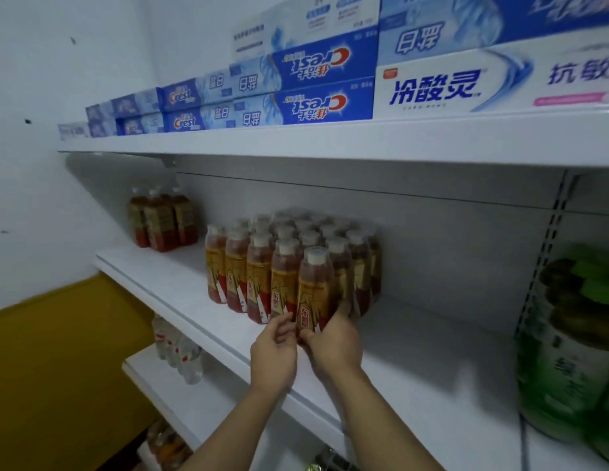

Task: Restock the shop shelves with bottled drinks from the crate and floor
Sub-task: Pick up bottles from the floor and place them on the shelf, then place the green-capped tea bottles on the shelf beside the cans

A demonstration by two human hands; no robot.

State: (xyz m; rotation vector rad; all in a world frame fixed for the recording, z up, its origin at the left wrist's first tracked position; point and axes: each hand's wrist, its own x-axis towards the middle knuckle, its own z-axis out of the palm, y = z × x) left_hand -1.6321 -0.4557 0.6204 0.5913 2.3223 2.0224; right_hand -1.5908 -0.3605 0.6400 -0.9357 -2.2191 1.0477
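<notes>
Tea bottle (315, 287) stands upright at the right end of the front row on the middle shelf (167, 287). The right hand (333, 341) curls round its base; the left hand (274, 351) pinches its lower label.

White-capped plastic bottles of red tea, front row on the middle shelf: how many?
5, side by side: leftmost bottle, second, third, fourth, and the corner bottle, which the left hand and right hand hold. Rows behind are partly hidden.

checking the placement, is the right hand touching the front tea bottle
Touching. The head view shows the right hand wrapped around the base of the front tea bottle.
</notes>
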